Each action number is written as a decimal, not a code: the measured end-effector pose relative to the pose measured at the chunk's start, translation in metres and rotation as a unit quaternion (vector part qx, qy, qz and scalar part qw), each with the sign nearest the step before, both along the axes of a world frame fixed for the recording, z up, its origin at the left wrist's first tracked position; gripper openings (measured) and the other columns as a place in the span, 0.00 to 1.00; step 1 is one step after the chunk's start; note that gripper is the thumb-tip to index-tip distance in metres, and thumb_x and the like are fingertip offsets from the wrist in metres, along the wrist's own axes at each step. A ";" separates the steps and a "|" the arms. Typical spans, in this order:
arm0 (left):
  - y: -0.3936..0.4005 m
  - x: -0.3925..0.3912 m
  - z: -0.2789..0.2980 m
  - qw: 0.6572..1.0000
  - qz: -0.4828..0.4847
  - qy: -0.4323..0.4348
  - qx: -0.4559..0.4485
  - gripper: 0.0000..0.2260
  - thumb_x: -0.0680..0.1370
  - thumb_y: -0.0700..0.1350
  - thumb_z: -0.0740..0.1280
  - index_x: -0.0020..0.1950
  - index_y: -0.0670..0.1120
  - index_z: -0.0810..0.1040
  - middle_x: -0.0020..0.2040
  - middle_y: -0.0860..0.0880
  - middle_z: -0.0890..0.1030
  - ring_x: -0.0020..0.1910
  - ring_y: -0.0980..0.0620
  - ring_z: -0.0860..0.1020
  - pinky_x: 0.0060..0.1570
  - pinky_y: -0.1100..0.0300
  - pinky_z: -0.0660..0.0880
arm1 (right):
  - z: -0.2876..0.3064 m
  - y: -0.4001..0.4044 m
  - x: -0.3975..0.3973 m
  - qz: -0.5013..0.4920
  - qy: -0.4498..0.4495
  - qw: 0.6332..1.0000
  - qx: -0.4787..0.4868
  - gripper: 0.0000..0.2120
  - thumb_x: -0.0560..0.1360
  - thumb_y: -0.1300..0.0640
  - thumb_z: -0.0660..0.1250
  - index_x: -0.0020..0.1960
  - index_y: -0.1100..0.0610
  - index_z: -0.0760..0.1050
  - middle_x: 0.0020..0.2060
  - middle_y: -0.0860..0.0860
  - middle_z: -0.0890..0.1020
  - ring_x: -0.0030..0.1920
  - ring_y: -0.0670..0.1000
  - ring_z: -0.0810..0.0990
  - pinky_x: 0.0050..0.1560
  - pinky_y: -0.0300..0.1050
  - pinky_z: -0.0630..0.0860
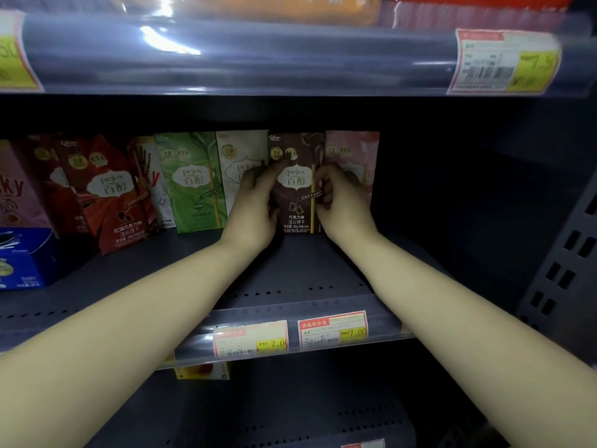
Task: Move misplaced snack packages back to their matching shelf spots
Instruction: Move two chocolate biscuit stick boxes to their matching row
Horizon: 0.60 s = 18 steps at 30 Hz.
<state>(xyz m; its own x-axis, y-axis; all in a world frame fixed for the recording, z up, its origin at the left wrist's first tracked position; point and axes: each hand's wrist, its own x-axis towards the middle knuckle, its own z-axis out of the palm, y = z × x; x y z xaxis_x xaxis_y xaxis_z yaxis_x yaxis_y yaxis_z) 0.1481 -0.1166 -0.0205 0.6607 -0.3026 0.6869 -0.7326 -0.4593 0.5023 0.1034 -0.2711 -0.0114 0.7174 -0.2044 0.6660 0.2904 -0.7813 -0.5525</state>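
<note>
Both hands, left hand (255, 202) and right hand (339, 202), clamp the dark brown cardboard chocolate-stick box (297, 189) by its sides at frame centre. Gripped upright, likely to keep it square between the cream box (239, 150) and pink box (353, 147).

The brown box (298, 189) between my hands is printed card with a soft sheen, and so are the green box (190, 182) to its left and the pink box (355, 156) to its right. My shelf (290, 273) looks like matt grey painted metal, punched with small holes near its front edge. Above, a clear plastic strip (242, 56) shines glossy, covering a paper price tag (504, 63).
</note>
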 end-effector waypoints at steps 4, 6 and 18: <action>0.002 -0.006 0.001 1.000 0.021 -0.002 0.023 0.39 0.69 0.26 0.62 0.76 0.53 0.62 0.67 0.41 0.67 0.66 0.44 0.71 0.68 0.56 0.69 | -0.002 0.000 0.000 0.006 0.007 1.000 0.003 0.13 0.70 0.66 0.65 0.53 0.55 0.72 0.48 0.58 0.78 0.45 0.55 0.78 0.43 0.46 0.75; 0.003 -0.009 0.003 0.999 0.024 -0.004 0.030 0.39 0.70 0.27 0.63 0.76 0.54 0.62 0.67 0.41 0.66 0.65 0.43 0.71 0.67 0.56 0.71 | -0.002 0.001 0.000 0.009 0.010 1.000 0.005 0.12 0.70 0.66 0.66 0.50 0.55 0.72 0.46 0.58 0.79 0.44 0.55 0.78 0.42 0.46 0.75; 0.029 -0.058 0.025 0.995 0.077 0.010 0.060 0.29 0.71 0.35 0.69 0.72 0.48 0.70 0.68 0.40 0.68 0.65 0.42 0.72 0.67 0.58 0.68 | 0.019 0.002 -0.019 0.009 -0.027 0.999 0.023 0.13 0.65 0.65 0.73 0.49 0.56 0.79 0.48 0.56 0.77 0.41 0.50 0.76 0.46 0.37 0.70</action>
